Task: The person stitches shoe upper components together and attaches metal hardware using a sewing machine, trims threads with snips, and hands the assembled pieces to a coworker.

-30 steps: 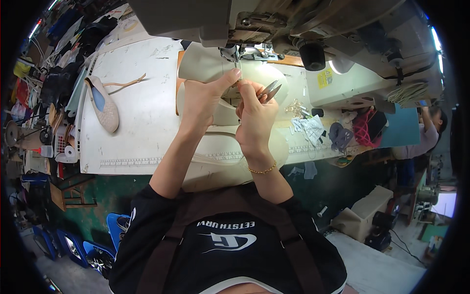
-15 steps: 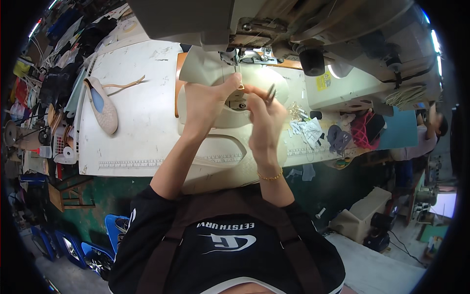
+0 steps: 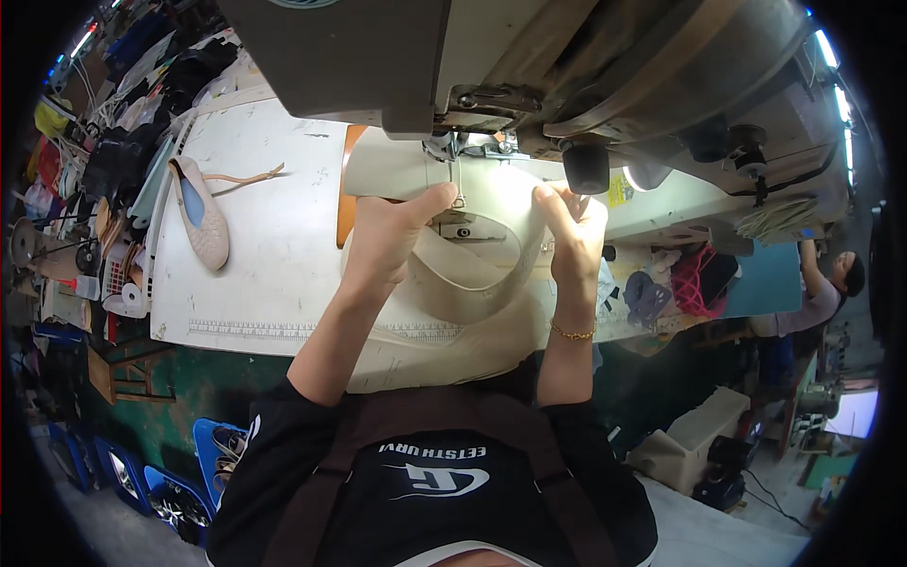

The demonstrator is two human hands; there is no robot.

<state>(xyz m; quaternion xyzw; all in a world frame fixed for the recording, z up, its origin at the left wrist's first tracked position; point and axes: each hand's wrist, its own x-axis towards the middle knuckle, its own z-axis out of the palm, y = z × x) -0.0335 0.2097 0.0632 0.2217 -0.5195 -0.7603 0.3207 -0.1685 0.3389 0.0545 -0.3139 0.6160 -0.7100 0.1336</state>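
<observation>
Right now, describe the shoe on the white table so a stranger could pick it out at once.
Start at the white table beneath the big sewing machine. Look at its left part, well left of the left hand, for a single beige shoe with its toe toward the person. Its blue inside sets it apart from the thin tan strap beside it.

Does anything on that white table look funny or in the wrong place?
Maybe one thing: a beige shoe sits on the white table, away to the left of the left hand. It looks odd because no matching shoe lies beside it, and a thin tan strap sticks out sideways next to it.
</observation>
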